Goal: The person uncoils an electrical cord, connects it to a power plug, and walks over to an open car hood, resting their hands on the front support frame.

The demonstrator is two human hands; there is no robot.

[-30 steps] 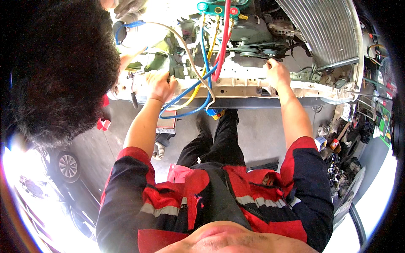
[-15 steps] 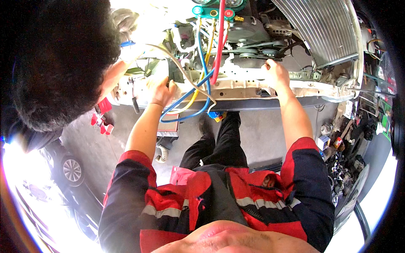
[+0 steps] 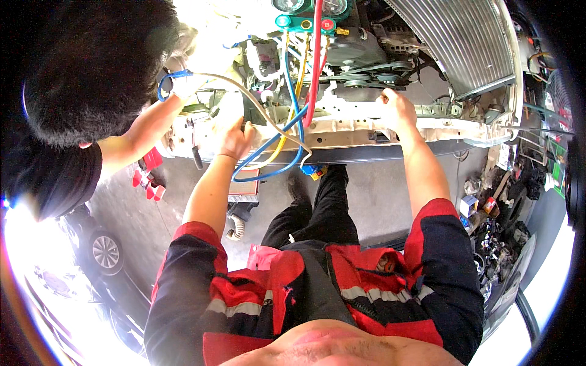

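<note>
Both hands (image 3: 235,139) (image 3: 397,105) stay on the white crossmember (image 3: 342,127); co-worker's arm (image 3: 143,131) reaches in

The manifold gauge set (image 3: 310,12) is cut by the top edge, its dials only partly seen above the fingers. Glare washes out the engine bay just left of the left hand (image 3: 235,137). The co-worker's hand (image 3: 178,85) beyond it is half lost in that glare. The right hand (image 3: 397,107) curls over the white front crossmember (image 3: 342,125), fingertips hidden
</note>
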